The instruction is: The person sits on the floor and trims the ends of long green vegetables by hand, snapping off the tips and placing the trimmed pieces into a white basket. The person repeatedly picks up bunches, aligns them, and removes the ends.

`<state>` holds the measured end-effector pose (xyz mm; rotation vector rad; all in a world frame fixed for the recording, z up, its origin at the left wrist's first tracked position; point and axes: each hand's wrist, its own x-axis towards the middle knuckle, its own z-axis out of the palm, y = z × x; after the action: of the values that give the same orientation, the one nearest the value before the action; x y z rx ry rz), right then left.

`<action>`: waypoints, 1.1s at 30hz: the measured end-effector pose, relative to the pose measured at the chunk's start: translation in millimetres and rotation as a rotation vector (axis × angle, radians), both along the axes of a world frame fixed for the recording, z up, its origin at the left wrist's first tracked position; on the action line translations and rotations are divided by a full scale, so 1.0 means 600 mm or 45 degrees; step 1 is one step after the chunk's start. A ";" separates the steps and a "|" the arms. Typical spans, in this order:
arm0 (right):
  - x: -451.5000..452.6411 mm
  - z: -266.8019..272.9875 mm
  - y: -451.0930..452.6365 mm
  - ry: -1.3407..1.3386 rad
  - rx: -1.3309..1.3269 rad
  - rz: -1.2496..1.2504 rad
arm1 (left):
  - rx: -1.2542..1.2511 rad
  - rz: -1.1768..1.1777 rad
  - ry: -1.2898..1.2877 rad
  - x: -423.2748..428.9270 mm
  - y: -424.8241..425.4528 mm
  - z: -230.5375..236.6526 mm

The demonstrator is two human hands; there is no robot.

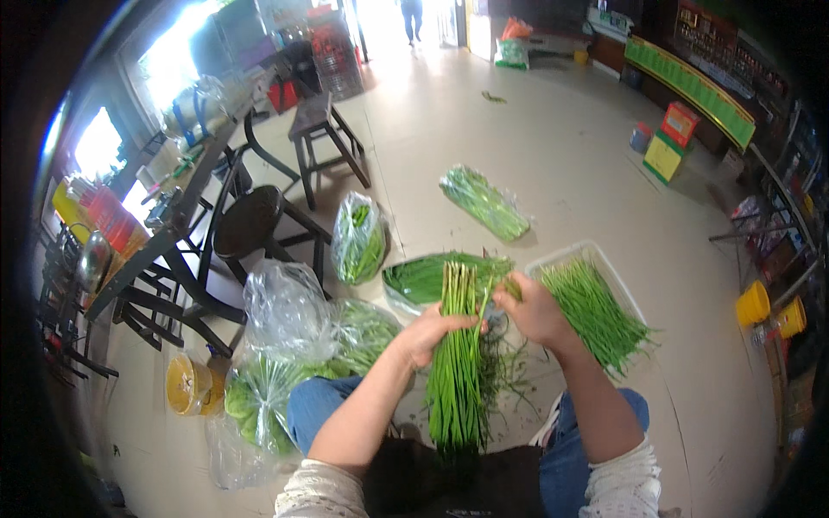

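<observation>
My left hand is closed around a bunch of green garlic chives, with the pale stem ends up and the leaves hanging over my lap. Close to those stem ends, my right hand has its thumb and fingers pinched on some thin greenish bits. To the right, a clear plastic tub holds more chives, their leaves spilling over its near edge. Behind the bunch lies a bag of long green leaves. Loose trimmings are scattered on the floor below my right hand.
Bagged leafy greens lie at my left near a yellow bucket. Further off are a bag of green vegetables, a wrapped green bundle, a round stool and a square stool. A person is at the bright doorway.
</observation>
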<state>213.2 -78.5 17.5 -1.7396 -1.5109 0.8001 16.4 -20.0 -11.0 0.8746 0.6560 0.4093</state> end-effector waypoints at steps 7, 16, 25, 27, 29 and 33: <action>0.018 -0.008 0.003 0.272 0.076 0.050 | -0.054 0.005 -0.061 -0.003 -0.001 0.002; 0.040 0.019 0.007 0.290 0.118 -0.094 | 0.060 -0.021 0.046 -0.002 0.000 0.002; 0.085 0.025 0.017 0.512 0.405 -0.421 | 0.026 0.046 0.101 -0.009 -0.005 0.020; 0.088 0.025 0.017 0.508 0.477 -0.519 | 0.015 0.087 0.159 -0.011 -0.007 0.023; 0.086 0.024 0.015 0.436 0.392 -0.448 | 0.007 0.101 0.135 -0.010 -0.007 0.024; 0.053 0.016 0.004 0.343 0.084 -0.151 | -0.015 0.145 0.142 -0.007 -0.005 0.023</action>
<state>245.2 -76.3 26.9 -1.5859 -1.2299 0.8744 12.2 -23.2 2.6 0.8560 0.8129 0.4606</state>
